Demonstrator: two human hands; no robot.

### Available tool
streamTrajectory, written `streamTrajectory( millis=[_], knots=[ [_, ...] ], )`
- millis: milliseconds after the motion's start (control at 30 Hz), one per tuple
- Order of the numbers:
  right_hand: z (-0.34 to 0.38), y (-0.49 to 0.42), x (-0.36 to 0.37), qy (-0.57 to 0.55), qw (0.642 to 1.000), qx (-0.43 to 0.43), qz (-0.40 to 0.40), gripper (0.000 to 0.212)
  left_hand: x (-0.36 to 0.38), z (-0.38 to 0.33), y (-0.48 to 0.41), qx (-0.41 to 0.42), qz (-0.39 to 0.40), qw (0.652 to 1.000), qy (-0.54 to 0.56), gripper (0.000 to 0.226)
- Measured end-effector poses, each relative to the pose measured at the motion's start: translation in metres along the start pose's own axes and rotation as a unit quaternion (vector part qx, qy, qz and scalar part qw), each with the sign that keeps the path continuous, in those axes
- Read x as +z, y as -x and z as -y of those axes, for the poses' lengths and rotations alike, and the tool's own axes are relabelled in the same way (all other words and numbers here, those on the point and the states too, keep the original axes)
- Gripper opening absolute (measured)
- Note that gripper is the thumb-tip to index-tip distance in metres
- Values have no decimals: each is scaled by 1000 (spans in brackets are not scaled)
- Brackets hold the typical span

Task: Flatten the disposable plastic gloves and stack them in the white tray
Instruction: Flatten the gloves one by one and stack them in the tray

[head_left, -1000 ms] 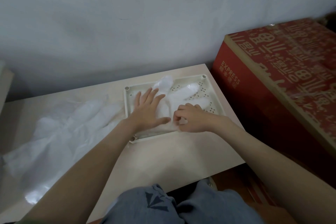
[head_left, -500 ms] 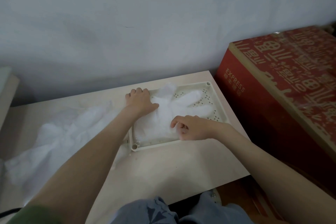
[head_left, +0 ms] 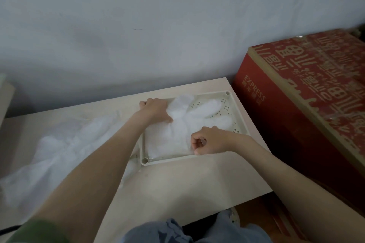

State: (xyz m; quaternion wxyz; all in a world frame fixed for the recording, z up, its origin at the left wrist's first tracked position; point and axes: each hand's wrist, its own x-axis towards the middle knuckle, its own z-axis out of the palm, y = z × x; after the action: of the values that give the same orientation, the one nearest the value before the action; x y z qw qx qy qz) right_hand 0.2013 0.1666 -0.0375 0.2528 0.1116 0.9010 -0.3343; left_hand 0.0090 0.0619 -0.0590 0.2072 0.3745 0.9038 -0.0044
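left hand (head_left: 156, 109) – grips white tray (head_left: 242, 122) corner | right hand (head_left: 209, 140) – pinches glove (head_left: 169, 136)

Count: 1 white tray (head_left: 169, 158), 1 glove (head_left: 173, 134) visible in it, 1 loose glove pile (head_left: 59, 152) (uncountable), 1 red carton (head_left: 296, 104), 1 table (head_left: 177, 187), 2 hands: left hand (head_left: 155, 109), right hand (head_left: 211, 140).

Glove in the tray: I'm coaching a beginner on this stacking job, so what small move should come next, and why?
Probably tug the near edge slightly toward the near rim. The right hand pinches the glove there, the left hand rests on its far left part in the white tray, and its finger parts look puffy, not flat. A pile of gloves lies left of the tray.
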Motion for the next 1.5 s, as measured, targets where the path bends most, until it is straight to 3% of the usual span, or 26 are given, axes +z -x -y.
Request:
streamTrajectory(
  millis=[167,300,467,633,833,967,1100,1333,1500],
  knots=[
    [-1,1,0,-12,1000,8,7,5,-6,5,-2,-1,32,996,86,38],
    [-2,2,0,-14,1000,4,12,5,-5,9,-5,-2,43,995,90,28],
    [-5,-1,3,-18,1000,6,15,3,2,3,-8,4,23,998,55,40],
    [-6,-2,2,-19,1000,7,16,3,-7,-2,-4,7,15,992,126,34],
    [-7,-2,3,-22,1000,10,18,3,-3,-1,-3,14,50,996,70,62],
    [-8,-4,4,-19,1000,8,15,2,-10,-2,5,26,35,997,56,42],
    [-9,-5,3,-21,1000,4,17,3,-19,-1,7,54,40,985,161,25],
    [-9,-4,2,0,1000,1,21,6,-22,5,4,1,109,971,211,34],
    [-9,-4,2,14,1000,-6,21,3,-21,0,6,17,82,977,197,26]
  ],
)
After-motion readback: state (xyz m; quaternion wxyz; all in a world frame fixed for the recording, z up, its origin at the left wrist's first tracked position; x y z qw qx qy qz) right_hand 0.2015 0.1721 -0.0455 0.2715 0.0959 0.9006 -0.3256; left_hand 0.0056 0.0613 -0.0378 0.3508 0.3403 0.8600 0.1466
